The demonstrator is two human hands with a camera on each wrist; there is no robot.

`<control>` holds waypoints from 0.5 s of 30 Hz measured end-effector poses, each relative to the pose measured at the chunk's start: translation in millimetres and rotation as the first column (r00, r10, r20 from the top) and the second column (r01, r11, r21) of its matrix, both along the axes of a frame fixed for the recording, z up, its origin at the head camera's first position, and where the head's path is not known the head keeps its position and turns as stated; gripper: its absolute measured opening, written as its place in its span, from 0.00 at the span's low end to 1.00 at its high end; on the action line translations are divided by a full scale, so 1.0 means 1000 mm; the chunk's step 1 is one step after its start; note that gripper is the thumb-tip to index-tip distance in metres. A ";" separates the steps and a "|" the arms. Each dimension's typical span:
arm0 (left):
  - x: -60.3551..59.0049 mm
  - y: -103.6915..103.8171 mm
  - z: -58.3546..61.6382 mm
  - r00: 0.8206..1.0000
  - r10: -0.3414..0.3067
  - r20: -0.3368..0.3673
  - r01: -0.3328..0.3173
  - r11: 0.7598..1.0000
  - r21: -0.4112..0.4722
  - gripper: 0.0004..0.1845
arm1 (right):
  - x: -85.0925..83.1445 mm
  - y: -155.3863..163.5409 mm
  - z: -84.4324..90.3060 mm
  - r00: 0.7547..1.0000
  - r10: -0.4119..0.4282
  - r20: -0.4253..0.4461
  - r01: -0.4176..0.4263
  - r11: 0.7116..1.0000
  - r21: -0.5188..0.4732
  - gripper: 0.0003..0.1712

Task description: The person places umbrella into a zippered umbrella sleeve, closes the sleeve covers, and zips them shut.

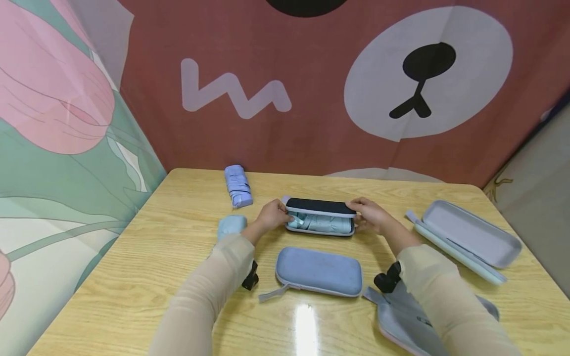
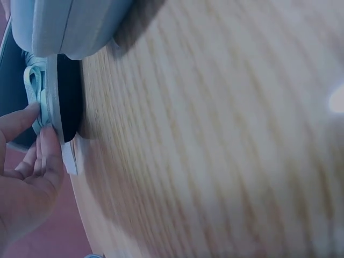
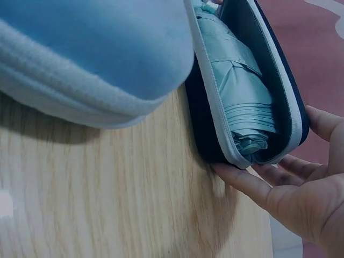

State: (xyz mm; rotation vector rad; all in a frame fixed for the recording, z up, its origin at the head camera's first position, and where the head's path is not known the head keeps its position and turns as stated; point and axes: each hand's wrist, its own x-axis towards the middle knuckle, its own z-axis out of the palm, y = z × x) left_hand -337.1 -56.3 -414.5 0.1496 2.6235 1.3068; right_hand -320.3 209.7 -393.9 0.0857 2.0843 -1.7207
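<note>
A black zip case [image 1: 320, 205] with a pale zipper edge stands partly open near the middle of the table. Inside it lies a folded mint-green umbrella [image 3: 239, 86], its pleated end toward the right. My left hand [image 1: 273, 214] is at the case's left end; in the left wrist view its thumb and a finger pinch the umbrella's looped strap [image 2: 33, 86]. At the other end, my right hand [image 1: 371, 215] holds the case, with fingers spread around its lid and lower shell. A closed blue case [image 1: 319, 271] lies just in front.
At the back left lies a periwinkle folded umbrella [image 1: 238, 186]. A light-blue folded bundle [image 1: 231, 225] sits beside the left forearm. On the right, an opened mint-and-grey case [image 1: 472, 232] lies behind another open grey case [image 1: 403, 321], which the right forearm partly covers.
</note>
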 end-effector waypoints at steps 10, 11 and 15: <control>-0.001 -0.004 0.000 0.998 -0.013 0.055 0.008 0.996 0.092 0.10 | -0.001 0.002 -0.008 0.999 0.005 -0.053 -0.001 0.998 0.066 0.39; 0.000 -0.005 0.001 0.998 -0.017 0.067 0.009 0.994 0.109 0.09 | -0.001 0.002 -0.008 0.998 0.012 -0.054 -0.009 0.998 0.057 0.39; 0.001 -0.006 0.003 0.992 -0.016 0.122 -0.010 0.977 0.215 0.11 | 0.001 0.002 -0.005 0.998 0.026 -0.049 -0.024 0.999 0.034 0.37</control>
